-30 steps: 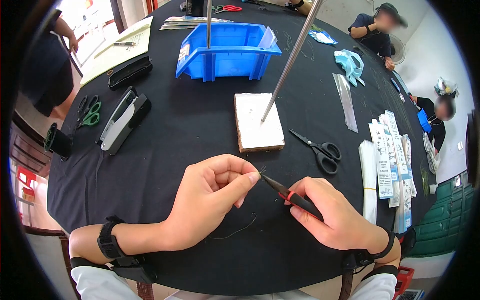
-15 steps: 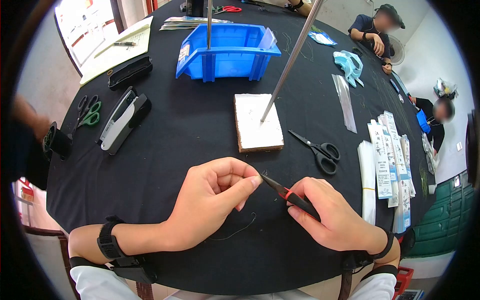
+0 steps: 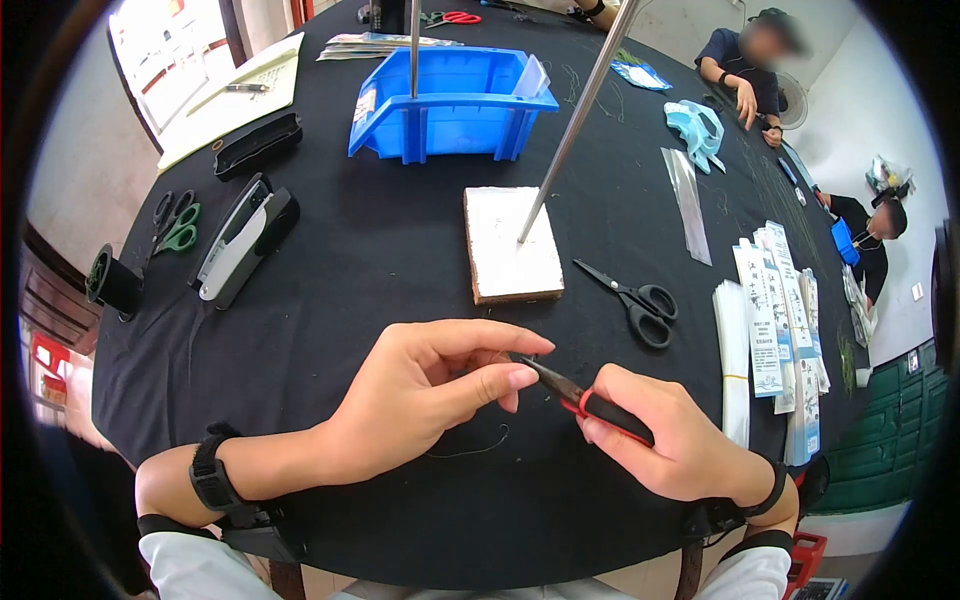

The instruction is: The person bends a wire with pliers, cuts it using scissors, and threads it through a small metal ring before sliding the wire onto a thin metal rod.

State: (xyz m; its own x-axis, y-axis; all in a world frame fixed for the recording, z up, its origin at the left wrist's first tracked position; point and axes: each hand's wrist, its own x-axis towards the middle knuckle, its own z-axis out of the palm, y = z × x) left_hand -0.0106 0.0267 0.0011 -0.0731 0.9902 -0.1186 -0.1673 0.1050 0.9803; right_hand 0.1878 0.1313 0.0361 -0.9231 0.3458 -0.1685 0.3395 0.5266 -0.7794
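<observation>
Red-and-black pliers (image 3: pixel 602 408) are held in my right hand (image 3: pixel 672 432), their dark pointed jaws aimed left. Beside the jaw tip is my left hand (image 3: pixel 430 395), its thumb and index finger a little apart around the tip. The other fingers of that hand are curled over something too small to make out. A thin wire or thread (image 3: pixel 475 450) trails on the black cloth below the left hand. Behind the hands stands a white block (image 3: pixel 500 255) with a metal rod (image 3: pixel 580 115) rising from it. Black scissors (image 3: pixel 645 308) lie to its right.
At the back is a blue bin (image 3: pixel 465 125). A stapler (image 3: pixel 245 245), green-handled scissors (image 3: pixel 178 232) and a black case (image 3: pixel 258 147) are on the left. Printed packets (image 3: pixel 765 320) and a clear strip (image 3: pixel 686 205) lie right. Two people sit at the far right.
My left index finger has lifted and straightened away from the thumb. The pliers and right hand have shifted slightly right and down. A person's arm at the left edge has gone from view.
</observation>
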